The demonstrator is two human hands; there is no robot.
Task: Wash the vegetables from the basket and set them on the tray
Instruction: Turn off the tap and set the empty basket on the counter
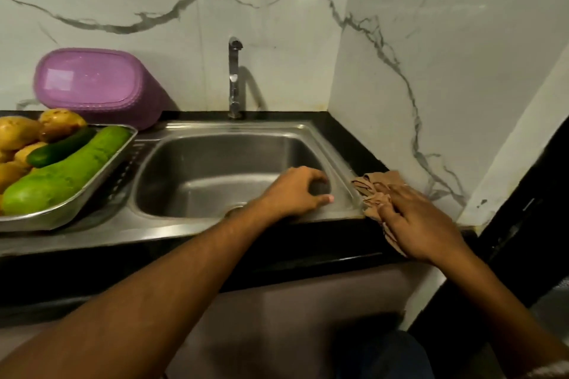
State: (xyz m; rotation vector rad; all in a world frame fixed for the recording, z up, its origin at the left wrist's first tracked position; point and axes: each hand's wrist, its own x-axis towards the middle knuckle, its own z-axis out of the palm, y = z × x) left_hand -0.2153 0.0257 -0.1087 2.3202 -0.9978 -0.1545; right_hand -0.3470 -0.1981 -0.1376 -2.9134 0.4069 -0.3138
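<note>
Nearest the camera, two bare forearms reach in over the dark counter edge toward the steel sink. The right hand lies just right of the sink's front right corner, fingers straight and pressed flat on a crumpled tan cloth that spreads over the counter beside the rim. The left hand hangs over the sink's right side, fingers loosely curled with the thumb near the rim; the blur makes it hard to say, but it seems to hold nothing.

Left of the sink, on its drainboard, sits the steel tray carrying the vegetables: a big light-green gourd lying diagonally, a dark cucumber resting against it, and several potatoes piled behind them. Behind the tray, left of the sink's back rim, the purple basket stands tipped on its side against the marble wall. The chrome tap rises behind the sink's back rim.
</note>
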